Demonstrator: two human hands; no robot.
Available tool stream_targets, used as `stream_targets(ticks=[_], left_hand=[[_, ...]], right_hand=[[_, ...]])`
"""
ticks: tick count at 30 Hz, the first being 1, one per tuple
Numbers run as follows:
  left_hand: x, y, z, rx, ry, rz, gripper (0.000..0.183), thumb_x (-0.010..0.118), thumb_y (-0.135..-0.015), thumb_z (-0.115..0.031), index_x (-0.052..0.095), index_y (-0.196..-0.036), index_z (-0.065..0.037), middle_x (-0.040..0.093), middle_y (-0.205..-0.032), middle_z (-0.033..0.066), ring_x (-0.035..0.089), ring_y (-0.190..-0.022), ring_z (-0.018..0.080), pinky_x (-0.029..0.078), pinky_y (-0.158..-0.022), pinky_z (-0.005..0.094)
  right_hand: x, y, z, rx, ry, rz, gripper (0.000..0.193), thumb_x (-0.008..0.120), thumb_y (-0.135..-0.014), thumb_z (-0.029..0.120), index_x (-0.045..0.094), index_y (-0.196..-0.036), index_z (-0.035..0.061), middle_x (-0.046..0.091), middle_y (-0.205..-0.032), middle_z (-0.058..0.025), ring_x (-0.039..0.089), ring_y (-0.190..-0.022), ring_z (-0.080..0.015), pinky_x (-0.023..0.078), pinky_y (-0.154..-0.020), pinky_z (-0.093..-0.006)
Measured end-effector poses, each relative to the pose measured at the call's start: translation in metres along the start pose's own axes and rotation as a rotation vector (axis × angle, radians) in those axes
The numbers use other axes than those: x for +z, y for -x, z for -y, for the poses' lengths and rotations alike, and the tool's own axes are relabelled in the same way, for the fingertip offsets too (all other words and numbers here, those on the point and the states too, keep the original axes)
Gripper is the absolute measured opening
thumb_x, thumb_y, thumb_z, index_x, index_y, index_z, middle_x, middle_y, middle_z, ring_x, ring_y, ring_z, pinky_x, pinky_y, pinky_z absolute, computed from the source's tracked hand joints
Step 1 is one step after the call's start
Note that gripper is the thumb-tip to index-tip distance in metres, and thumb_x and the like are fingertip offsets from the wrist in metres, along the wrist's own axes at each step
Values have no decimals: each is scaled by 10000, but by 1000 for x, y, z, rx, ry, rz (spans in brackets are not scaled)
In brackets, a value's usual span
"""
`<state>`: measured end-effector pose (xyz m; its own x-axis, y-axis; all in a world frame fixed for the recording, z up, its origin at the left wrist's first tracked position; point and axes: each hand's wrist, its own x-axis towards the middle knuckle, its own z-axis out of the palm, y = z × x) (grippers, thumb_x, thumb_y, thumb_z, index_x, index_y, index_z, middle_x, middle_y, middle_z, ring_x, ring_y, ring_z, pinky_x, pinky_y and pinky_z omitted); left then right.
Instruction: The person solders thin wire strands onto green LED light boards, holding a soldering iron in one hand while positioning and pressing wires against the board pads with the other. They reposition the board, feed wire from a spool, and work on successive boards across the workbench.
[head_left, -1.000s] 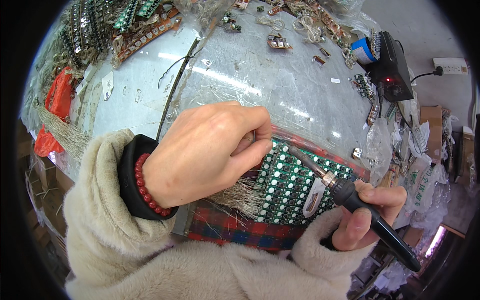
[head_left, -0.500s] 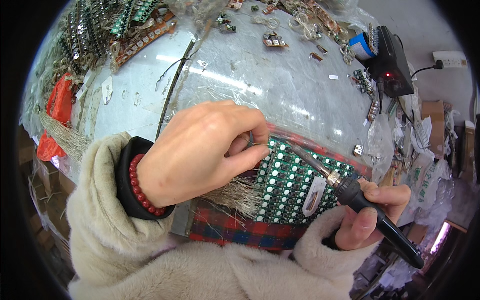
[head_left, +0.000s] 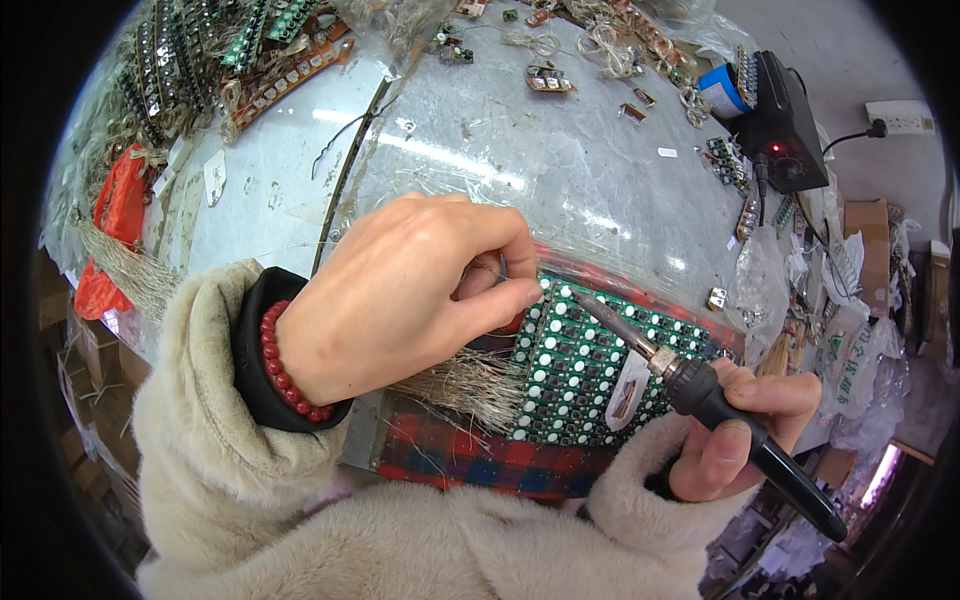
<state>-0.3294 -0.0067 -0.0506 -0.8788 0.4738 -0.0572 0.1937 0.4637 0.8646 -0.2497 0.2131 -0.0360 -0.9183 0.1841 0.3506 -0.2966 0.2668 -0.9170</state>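
Observation:
A green circuit board panel (head_left: 592,350) with rows of white round pads lies in front of me on a red and blue plaid cloth (head_left: 450,465). My left hand (head_left: 410,285) is pinched at the panel's upper left corner, thumb against forefinger, on a thin wire barely visible at the fingertips. Below that hand, a bundle of thin wires (head_left: 470,388) fans out against the panel's left edge. In my right hand (head_left: 745,425) is a soldering iron (head_left: 715,395) with a black handle. Its tip points up and left over the panel's top rows, a little right of my left fingertips.
A black power box (head_left: 785,125) with a red light stands at the right beside a blue-and-white spool (head_left: 722,92). Strips of circuit boards (head_left: 165,75) pile up at the far left, near a red bag (head_left: 120,210). A small white oblong holder (head_left: 627,392) rests on the panel.
My left fingertips have risen slightly at the panel's corner. The soldering iron has dipped a little and stays over the top rows.

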Motion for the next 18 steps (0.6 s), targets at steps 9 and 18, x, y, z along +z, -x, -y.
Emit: stream_targets(ticks=[9, 18], left_hand=[[0, 0, 1, 27, -44, -4, 103, 681, -780, -76, 602, -781, -10, 524, -629, 38, 471, -571, 140, 389, -546, 275], [3, 0, 1, 73, -82, -50, 103, 682, -770, -74, 594, -765, -20, 513, -609, 37, 467, -548, 152, 386, -540, 287]], right_hand=[[1, -1, 0, 3, -1, 3, 492, 702, -823, 386, 362, -924, 46, 451, -651, -20, 444, -550, -93, 387, -559, -224], [8, -4, -7, -121, -168, -97, 454, 773, -765, 219, 444, -908, -59, 498, -552, -76, 437, -428, -131, 414, -475, -263]])
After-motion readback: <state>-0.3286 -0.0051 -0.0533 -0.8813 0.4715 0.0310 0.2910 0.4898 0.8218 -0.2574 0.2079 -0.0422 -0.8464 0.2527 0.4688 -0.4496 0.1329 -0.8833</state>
